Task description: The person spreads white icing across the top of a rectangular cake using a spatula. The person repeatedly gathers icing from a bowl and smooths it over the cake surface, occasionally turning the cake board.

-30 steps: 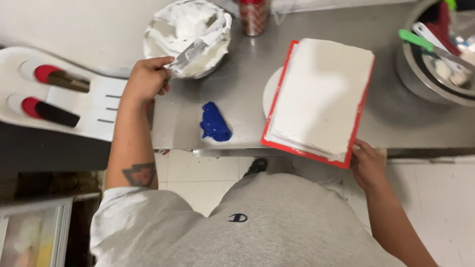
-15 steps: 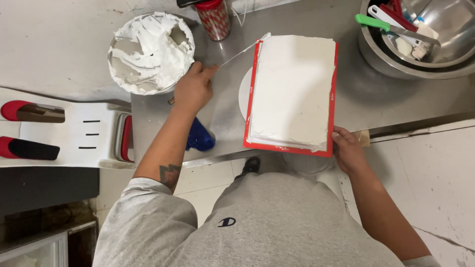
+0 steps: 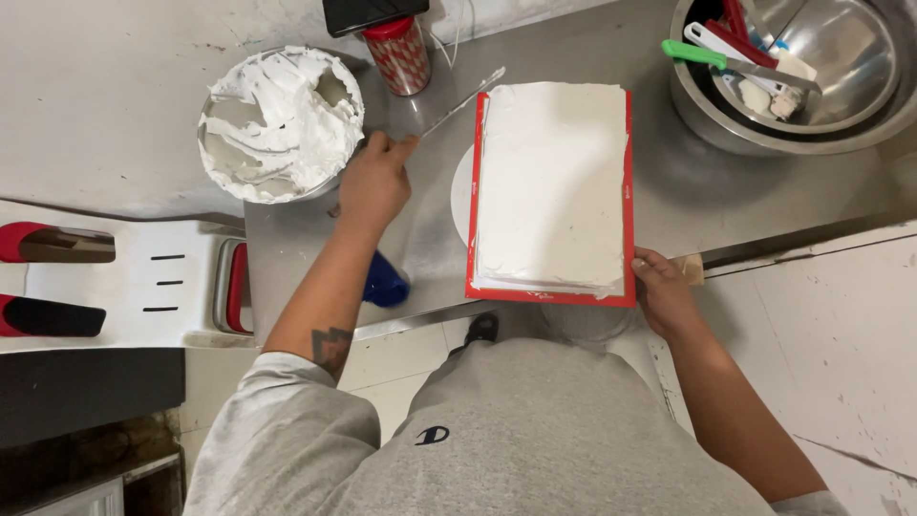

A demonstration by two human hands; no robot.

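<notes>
Spatula (image 3: pixel 458 100), a long thin metal blade, sits gripped by its handle in the left hand (image 3: pixel 374 183), left of centre in the upper half of the frame; its long axis runs diagonally, the tip pointing toward the upper right and ending just beside the top left corner of the frosted cake (image 3: pixel 551 186). The left hand's fingers are curled tight around the handle end, knuckles up, and the forearm runs down and to the left toward the grey sleeve, a dark tattoo showing near the elbow. The cake is a white-coated rectangle whose long axis runs up and down the frame, lying on a red board (image 3: pixel 628 191) that rests on a round white turntable (image 3: pixel 460 196) in the middle of the steel counter (image 3: pixel 669 182). The right hand (image 3: pixel 663 290) clasps the board's lower right corner, fingers pinched on its edge, the forearm slanting down to the lower right. A bowl of white frosting (image 3: pixel 280 122) stands at the upper left, near the left hand, with a red cup (image 3: pixel 398 53) just to its right. A blue object (image 3: pixel 386 282) lies partly hidden under the left forearm. At the upper right a large metal bowl (image 3: pixel 841 124) holds utensils, one with a green handle (image 3: pixel 693 52).
</notes>
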